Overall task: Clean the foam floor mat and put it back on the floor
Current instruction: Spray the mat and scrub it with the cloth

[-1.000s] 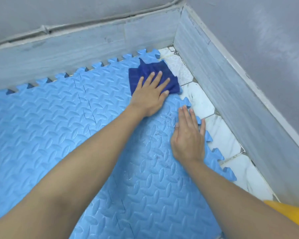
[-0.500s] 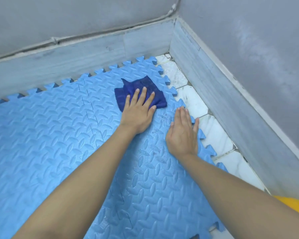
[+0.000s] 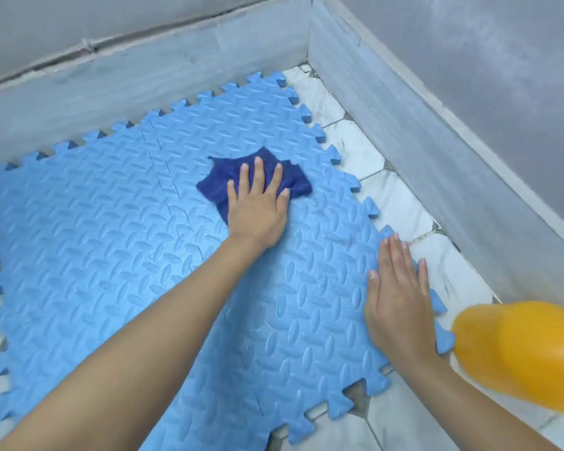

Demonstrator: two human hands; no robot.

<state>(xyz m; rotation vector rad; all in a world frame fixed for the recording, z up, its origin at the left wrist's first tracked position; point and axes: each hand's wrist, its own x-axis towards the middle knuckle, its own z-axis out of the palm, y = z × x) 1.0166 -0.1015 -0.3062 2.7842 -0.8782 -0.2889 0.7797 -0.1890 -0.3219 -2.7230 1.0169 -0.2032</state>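
- Blue interlocking foam floor mat [image 3: 111, 255]: lies flat on white marble-pattern floor tiles [image 3: 401, 206] in a room corner, embossed leaf texture facing up. Toothed edges run along the 12 o'clock and 3 o'clock sides; a bare strip of tile shows between the 3 o'clock edge and the grey baseboard [image 3: 437, 164].
- Dark blue cloth [image 3: 222, 183]: crumpled, resting on the mat toward 12 o'clock of centre, well inside the mat's edges.
- Left hand [image 3: 258, 209]: palm down on the cloth, fingers spread and extended, pressing it flat against the mat; not curled around it.
- Right hand [image 3: 398, 297]: at 4 o'clock of the cloth, palm flat and fingers extended together on the mat's toothed 3 o'clock edge, fingertips reaching the tile line. Holds nothing.
- Yellow-orange rounded object [image 3: 521, 353]: at 4 o'clock in the view, blurred, just beside the right wrist; its identity cannot be determined.
- Mat surface near the right hand shows a faint sheen.
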